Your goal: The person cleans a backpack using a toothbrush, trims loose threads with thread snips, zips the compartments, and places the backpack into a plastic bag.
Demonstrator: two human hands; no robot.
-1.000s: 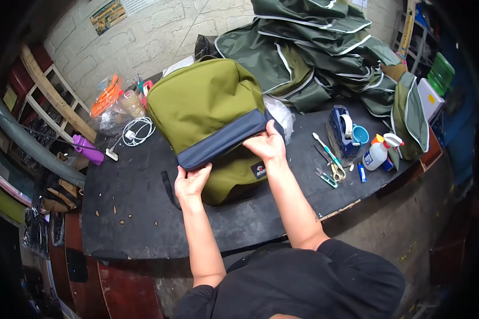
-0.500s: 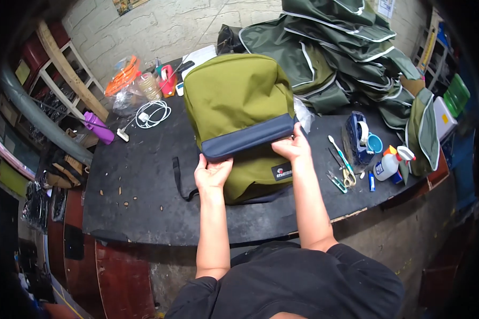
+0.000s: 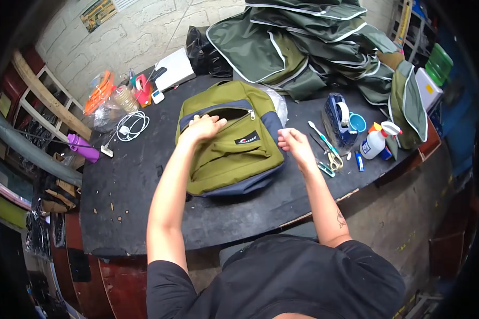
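An olive green backpack [image 3: 226,165] with navy trim lies on the black table, its front label facing up. A dark gap shows along its upper front pocket, and a silver zipper pull [image 3: 252,115] hangs at the gap's right end. My left hand [image 3: 202,128] rests over the left part of this gap, fingers extended and apart on the fabric. Beside the bag's right edge is my right hand [image 3: 297,148], its fingers curled together; whatever they may pinch is too small to make out.
Scissors [image 3: 334,159], a toothbrush [image 3: 319,133], a tape dispenser [image 3: 335,122] and a spray bottle [image 3: 374,143] stand or lie to the right. Green bag pieces with white edging [image 3: 308,37] are heaped behind. A white cable [image 3: 133,126] and a purple bottle [image 3: 83,149] are at left.
The backpack has been lowered flat onto the table, its front now showing. Both hands have let go of its navy bottom panel; the left moved onto the pocket opening, the right beside the bag.
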